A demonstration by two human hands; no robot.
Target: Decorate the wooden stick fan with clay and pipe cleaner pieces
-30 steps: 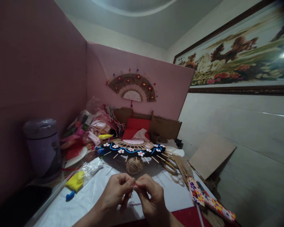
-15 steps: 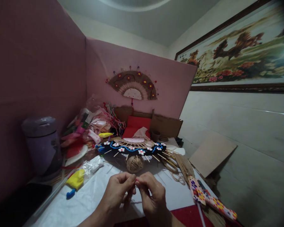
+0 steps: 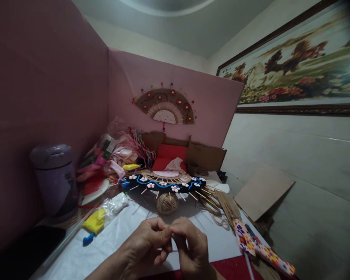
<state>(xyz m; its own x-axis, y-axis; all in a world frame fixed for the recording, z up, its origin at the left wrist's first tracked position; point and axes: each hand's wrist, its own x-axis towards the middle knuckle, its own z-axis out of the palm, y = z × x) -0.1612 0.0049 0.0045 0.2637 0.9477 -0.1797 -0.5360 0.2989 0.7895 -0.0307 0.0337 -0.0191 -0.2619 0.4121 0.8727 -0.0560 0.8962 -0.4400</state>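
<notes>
My left hand (image 3: 151, 241) and my right hand (image 3: 189, 243) meet over the table, thumbs and forefingers pinched together at the tips. Whatever sits between those fingertips is too small and covered to make out. Just beyond them is a ball of brown twine (image 3: 167, 203). A black fan (image 3: 163, 186) rests above the twine, decorated with white flowers, a wavy blue line and thin sticks poking out along its edge. Left of my hands lie a yellow lump of modelling clay (image 3: 95, 222) by a clear bag and a small blue piece (image 3: 88, 239).
A lilac lidded cup (image 3: 55, 181) stands at the left, near a dark flat object (image 3: 32, 249). Scissors (image 3: 210, 203) and flower-patterned strips (image 3: 262, 249) lie right. A brown fan (image 3: 166, 103) hangs on the pink panel (image 3: 210, 93) behind red card (image 3: 172, 149).
Both hands stay pinched together, with the left wrist turned slightly. A tiny reddish bit seen between the fingertips before is now covered. The whole view has shifted slightly.
</notes>
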